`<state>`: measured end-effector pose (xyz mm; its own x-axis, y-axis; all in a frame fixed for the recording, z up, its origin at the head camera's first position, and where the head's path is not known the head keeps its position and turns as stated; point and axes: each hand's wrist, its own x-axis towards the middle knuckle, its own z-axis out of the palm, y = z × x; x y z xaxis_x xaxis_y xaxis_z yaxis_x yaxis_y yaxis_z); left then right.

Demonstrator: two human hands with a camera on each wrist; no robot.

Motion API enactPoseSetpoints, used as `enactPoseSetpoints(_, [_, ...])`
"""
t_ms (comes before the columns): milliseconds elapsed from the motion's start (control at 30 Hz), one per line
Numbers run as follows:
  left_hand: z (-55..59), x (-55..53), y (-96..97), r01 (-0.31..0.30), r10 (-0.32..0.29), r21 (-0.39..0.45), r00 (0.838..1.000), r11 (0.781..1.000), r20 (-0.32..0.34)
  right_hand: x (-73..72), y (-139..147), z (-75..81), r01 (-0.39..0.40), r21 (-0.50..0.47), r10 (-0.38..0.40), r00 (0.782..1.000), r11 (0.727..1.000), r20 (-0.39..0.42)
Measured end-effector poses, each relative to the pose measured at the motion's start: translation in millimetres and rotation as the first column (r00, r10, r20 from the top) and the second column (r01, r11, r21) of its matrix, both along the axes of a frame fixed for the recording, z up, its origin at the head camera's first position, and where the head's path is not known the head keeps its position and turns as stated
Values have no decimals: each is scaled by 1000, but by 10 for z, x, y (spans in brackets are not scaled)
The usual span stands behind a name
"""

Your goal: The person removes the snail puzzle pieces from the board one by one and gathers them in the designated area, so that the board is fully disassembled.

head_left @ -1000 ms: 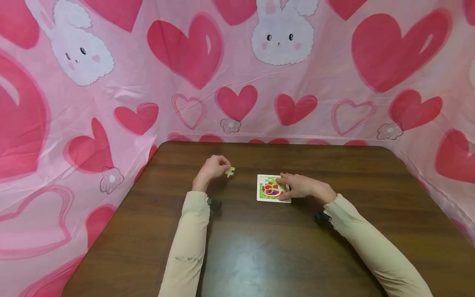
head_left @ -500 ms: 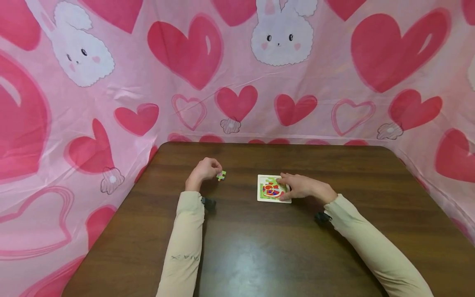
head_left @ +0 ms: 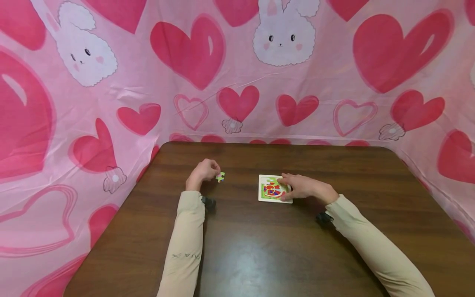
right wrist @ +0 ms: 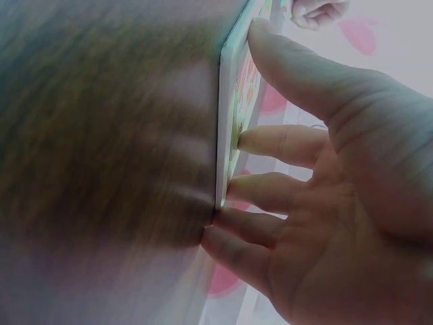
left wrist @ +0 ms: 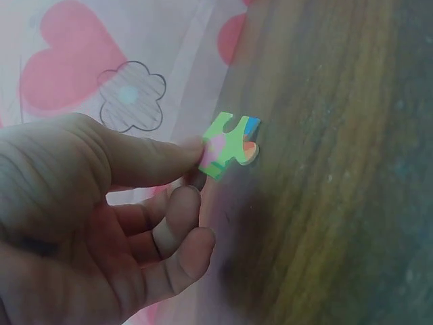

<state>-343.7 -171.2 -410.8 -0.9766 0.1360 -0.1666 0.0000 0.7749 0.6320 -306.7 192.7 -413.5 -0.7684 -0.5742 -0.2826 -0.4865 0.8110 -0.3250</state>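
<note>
Puzzle piece [left wrist: 225, 145] sits pinched in left grip [head_left: 205, 170], toward bench [head_left: 245, 247]'s far-left corner. Right grip [head_left: 302, 186], spread over puzzle tray [head_left: 260, 189], should prevent sliding.

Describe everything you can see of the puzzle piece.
The puzzle piece is small, flat and mostly light green, with pink and blue patches, a rounded orange knob and a curved notch. It looks stiff; card or wood is unclear. The left hand pinches one end, apparently above the table, left of the puzzle board.
</note>
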Motion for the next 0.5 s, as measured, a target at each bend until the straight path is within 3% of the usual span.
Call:
enactPoseSetpoints(267, [22, 20, 10, -30, 28, -77, 999, 997, -28, -6, 8, -6, -9, -18, 9, 1000, 1000, -5])
enactPoseSetpoints(500, [43, 24, 173, 12, -16, -66, 998, 998, -61, 0, 19, -20, 6, -30, -6, 1000, 1000, 4])
